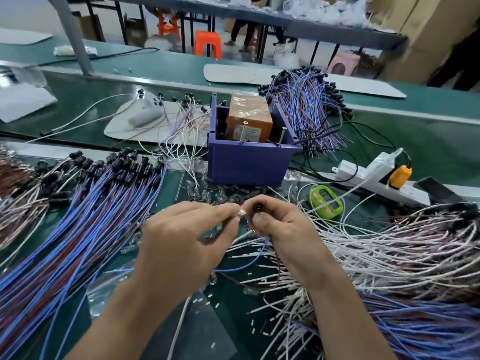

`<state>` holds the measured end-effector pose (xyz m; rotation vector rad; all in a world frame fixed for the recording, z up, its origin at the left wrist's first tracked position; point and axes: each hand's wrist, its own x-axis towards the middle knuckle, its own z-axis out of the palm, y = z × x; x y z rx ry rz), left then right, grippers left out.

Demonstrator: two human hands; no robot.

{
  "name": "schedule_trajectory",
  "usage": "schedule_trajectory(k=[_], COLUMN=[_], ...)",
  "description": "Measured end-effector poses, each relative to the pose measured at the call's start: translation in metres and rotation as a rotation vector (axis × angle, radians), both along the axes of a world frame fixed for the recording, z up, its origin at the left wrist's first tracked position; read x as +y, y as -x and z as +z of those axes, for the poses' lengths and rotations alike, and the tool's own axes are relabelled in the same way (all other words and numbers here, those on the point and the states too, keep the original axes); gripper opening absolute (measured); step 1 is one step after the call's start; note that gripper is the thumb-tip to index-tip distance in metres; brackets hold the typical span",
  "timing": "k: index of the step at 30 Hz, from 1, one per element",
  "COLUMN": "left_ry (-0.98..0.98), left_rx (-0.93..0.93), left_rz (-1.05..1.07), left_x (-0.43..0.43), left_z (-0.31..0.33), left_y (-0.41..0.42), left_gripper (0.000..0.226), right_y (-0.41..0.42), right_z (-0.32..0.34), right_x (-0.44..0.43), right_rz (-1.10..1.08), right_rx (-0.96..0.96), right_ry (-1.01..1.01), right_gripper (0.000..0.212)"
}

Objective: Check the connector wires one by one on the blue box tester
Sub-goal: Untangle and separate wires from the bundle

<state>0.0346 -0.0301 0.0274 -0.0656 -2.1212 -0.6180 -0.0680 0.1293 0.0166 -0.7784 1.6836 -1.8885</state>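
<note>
The step in hand looks like readying a single wire for its test. The right hand (pixel 280 229) holds one black connector (pixel 258 206) up over the desk (pixel 428 152), its open end facing the camera. Its blue wire (pixel 249 261) trails down from the hand onto the loose leads below. The right grip is clamped on the connector body, thumb in front and fingers curled behind.

The left hand (pixel 181 237) comes in from the side. Its grip is pinched together on a small clear, glinting piece (pixel 241 212), held just beside the connector's mouth. What that piece is I cannot tell. Both wrists are raised and the fingertips nearly meet.

The blue box tester (pixel 249 162) stands beyond the hands in the middle of the desk. It holds an orange block (pixel 249 118), and two metal pins (pixel 281 136) stand at its front rim.

The next move probably calls for seating the clear piece squarely, then reaching forward so the wire's ends meet the tester's contacts. The connector must stay clear of the blue and brown bundle (pixel 78 216) on the left.
</note>
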Motion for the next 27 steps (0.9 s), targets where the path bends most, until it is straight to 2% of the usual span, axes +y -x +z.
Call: schedule_trajectory(k=[10,23,27], left_ry=[0.069,0.085,0.083], left_rx=[0.03,0.022,0.048], left_rz=[-0.009,0.0,0.003], left_x=[0.0069,0.006,0.0067], left_z=[-0.0034,-0.0062,-0.0069], left_y=[0.0014,0.0027,0.0019], left_gripper=[0.01,0.011,0.012], right_y=[0.0022,0.0001,0.0009], right_z=[-0.0047,-0.003,-0.0027], right_x=[0.0005,-0.0013,0.0005], right_rz=[0.0,-0.004,0.009], right_rx=[-0.017,0.011,-0.039], right_ry=[-0.021,-0.066,-0.012], right_gripper=[0.018,0.024,0.024])
